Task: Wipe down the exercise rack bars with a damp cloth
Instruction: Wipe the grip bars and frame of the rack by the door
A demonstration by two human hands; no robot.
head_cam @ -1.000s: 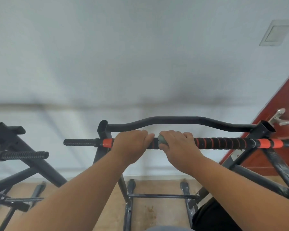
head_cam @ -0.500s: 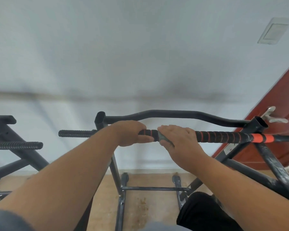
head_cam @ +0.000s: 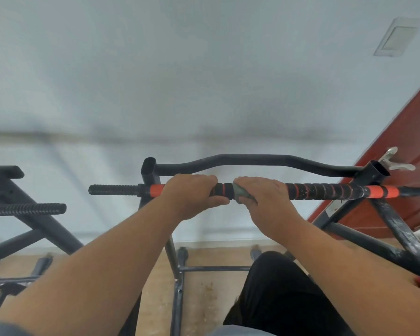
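Since half a second ago the left hand (head_cam: pixel 190 194) has slid a little to the right along the padded bar (head_cam: pixel 325 191), so the orange band by the left upright shows again, and the whole view has tipped down a touch. Right hand (head_cam: pixel 264 197) looks like it's in pretty much the same spot as before.

Both hands are up on that same horizontal bar, the one wrapped in black foam with orange rings. Left hand is curled right over the top of it, fingers wrapped round, thumb underneath. Right hand is wrapped over the bar too, and it's got the cloth (head_cam: pixel 240 193) bunched under its fingers, pressed against the foam. You can only see a small grey-green wad of it poking out at the thumb side, the rest is hidden under the palm. The two hands sit close, with just a short stretch of striped foam between them.

Behind the bar there's the curved black pull-up bar (head_cam: pixel 252 160) running between the two uprights of the rack. Off to the left is a second black frame (head_cam: pixel 32 209) with a ribbed grip sticking out. A red door (head_cam: pixel 398 170) with a metal handle is on the right, white wall behind, tan floor below.
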